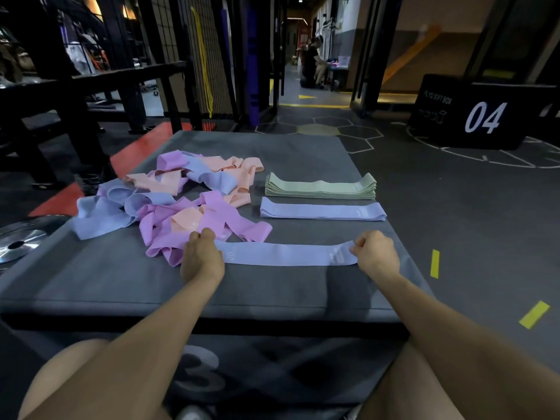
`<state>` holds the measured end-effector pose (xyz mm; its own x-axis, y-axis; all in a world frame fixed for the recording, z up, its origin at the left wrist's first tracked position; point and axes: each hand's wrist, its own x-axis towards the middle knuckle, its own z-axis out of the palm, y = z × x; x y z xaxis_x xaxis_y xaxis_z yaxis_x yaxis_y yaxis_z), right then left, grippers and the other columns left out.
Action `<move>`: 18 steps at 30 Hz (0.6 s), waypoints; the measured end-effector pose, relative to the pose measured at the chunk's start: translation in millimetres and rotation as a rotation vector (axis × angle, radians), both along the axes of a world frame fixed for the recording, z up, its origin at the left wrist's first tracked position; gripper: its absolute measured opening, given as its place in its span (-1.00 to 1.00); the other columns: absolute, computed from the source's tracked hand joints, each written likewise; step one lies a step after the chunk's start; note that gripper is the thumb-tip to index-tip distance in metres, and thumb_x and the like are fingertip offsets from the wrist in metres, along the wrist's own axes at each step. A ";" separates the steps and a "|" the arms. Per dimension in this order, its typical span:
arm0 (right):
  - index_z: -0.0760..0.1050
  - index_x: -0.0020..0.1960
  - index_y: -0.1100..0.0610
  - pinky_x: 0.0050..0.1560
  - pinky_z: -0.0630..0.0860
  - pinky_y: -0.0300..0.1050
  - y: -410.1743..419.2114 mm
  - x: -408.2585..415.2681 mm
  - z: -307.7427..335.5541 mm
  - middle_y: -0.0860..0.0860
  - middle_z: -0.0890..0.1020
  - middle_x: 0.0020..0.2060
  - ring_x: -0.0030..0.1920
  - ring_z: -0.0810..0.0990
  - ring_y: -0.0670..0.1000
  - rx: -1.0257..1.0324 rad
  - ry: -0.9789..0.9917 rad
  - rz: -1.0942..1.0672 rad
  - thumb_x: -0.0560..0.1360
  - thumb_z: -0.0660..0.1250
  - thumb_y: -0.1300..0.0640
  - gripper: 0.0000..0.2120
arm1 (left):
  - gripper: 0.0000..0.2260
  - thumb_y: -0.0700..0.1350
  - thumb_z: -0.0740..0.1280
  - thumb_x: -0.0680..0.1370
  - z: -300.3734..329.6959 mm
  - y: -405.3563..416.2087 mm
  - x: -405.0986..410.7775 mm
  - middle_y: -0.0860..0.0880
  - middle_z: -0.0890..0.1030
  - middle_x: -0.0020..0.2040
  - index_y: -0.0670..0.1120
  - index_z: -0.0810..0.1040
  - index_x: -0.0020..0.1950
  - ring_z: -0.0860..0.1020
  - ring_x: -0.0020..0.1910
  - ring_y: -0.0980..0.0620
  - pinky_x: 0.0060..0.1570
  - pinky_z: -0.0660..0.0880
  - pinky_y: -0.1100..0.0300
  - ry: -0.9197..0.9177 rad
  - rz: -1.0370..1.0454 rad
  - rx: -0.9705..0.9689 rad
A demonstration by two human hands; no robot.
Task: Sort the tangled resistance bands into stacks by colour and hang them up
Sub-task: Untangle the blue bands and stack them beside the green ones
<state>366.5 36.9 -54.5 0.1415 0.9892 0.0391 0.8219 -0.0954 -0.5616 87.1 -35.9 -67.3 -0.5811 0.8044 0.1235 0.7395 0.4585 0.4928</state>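
The grey padded plyo box (272, 165) fills the middle of the frame and carries all the sorting. On its left half, from upper centre-left down to mid-frame, lies the tangled heap of bands (169, 201): blue, pink-purple and peach loops knotted over one another. By its bulk, most of the work is still to do.

To the right of the heap, in the centre-right of the frame, sits a neat stack of green bands (321, 186), several layers deep; green looks finished, since none shows in the tangle. Just below it lies the blue stack (322, 211), flat and thin; how many bands it holds is hard to tell from this angle, perhaps only one or two.

Lower still, across the centre, a single blue band (285, 253) is stretched flat on the box. The left hand (201, 256) pinches its left end with curled fingers, right at the edge of the heap; the right hand (375, 253) pinches its right end likewise.

This band probably joins the blue stack next. No pink or peach stacks exist yet, and none of the sorted bands has been hung.
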 end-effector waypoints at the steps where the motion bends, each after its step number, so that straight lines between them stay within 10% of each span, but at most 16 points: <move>1: 0.37 -0.30 0.17 -0.26 0.39 -0.12 -0.7 0.0 0.3 0.19 0.60 -0.18 -0.17 0.55 0.19 -0.002 0.003 -0.001 0.51 0.29 0.21 -0.77 | -0.75 -0.22 0.28 0.54 0.3 1.4 0.2 -0.22 0.39 0.21 -0.20 0.39 0.21 0.41 0.19 -0.24 0.01 0.42 -0.05 -0.014 0.015 -0.006; 6: 0.49 -0.03 0.41 -0.10 0.53 0.04 -1.2 1.7 2.1 0.28 0.62 -0.07 -0.01 0.59 0.27 -0.017 0.070 0.013 0.52 0.28 0.24 -0.80 | -0.75 -0.19 0.26 0.55 1.5 5.7 -3.2 -0.19 0.45 0.22 -0.17 0.41 0.22 0.44 0.20 -0.22 0.00 0.42 0.01 0.003 0.053 -0.080; 18: 0.56 0.00 0.30 -0.14 0.36 -0.21 3.2 12.2 13.6 0.15 0.61 -0.09 -0.10 0.53 0.10 -0.021 0.192 0.072 0.51 0.32 0.22 -0.85 | -0.82 -0.18 0.25 0.57 23.3 8.2 -4.2 -0.17 0.55 0.14 -0.15 0.53 0.15 0.49 0.11 -0.20 -0.07 0.36 0.11 -0.030 0.002 0.103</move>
<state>378.8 40.1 -40.8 0.0729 0.9973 -0.0023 0.7053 -0.0532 -0.7069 82.9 -27.7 -44.0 -0.5871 0.7873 0.1883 0.7232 0.4055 0.5591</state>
